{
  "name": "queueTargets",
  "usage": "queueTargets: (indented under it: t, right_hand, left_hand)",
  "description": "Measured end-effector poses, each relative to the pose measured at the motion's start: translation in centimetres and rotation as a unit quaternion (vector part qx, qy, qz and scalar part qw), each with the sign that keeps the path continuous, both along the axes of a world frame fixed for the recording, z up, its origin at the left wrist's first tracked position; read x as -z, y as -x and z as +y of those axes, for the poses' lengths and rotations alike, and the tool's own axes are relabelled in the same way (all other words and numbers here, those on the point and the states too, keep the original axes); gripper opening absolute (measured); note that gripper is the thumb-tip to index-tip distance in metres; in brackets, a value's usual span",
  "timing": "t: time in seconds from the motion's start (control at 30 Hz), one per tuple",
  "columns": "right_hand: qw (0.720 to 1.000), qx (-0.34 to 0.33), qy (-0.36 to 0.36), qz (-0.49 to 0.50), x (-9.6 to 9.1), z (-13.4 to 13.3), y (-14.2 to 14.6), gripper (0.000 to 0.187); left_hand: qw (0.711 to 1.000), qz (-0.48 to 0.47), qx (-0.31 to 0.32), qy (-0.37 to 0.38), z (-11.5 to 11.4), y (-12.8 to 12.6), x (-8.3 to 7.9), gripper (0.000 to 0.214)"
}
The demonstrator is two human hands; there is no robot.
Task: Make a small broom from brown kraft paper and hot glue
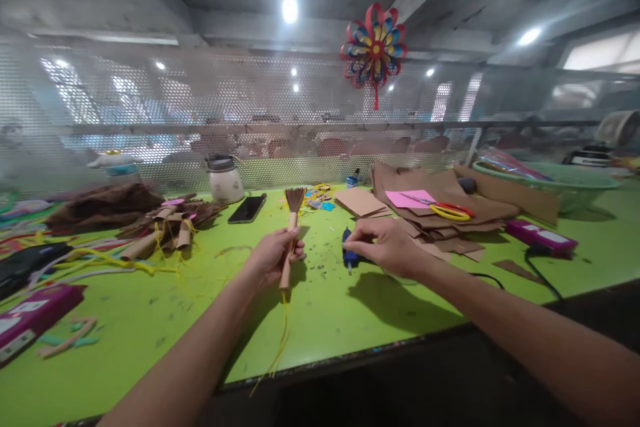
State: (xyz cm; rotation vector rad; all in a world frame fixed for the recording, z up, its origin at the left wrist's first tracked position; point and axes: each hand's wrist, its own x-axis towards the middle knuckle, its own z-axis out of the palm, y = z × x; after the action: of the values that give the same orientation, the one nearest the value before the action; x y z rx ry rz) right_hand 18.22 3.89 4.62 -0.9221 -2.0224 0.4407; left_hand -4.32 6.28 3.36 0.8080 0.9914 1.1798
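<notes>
My left hand is wrapped round a small brown paper roll, held upright with a fringed paper tuft at its top. Yellow strings hang from its lower end over the table. Off to the right, my right hand is closed with bent fingers on a blue glue gun, whose pale tip points toward me. The fingers cover part of the gun's body.
Similar paper rolls with yellow strings lie left, near a phone and a jar. Brown paper sheets, scissors and a purple power strip lie right, before a green basket. A perforated screen stands behind.
</notes>
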Motion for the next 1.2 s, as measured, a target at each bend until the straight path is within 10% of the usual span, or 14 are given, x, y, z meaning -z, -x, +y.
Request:
queueTargets:
  t: [0.2,0.8,1.2]
  right_hand:
    - [0.993,-0.053,0.045,0.092,0.8,1.4,3.8,0.023]
    - [0.94,-0.224,0.256,0.005,0.9,2.0,1.1,0.035]
    - [0.94,-0.227,0.254,0.003,1.1,1.6,1.2,0.029]
  left_hand:
    - [0.999,0.016,0.006,-0.027,-1.4,-0.3,-1.2,0.008]
    - [0.963,0.115,0.224,-0.099,-5.4,-2.2,-1.4,0.018]
    - [0.961,0.142,0.193,-0.138,-5.4,-2.3,-0.4,0.017]
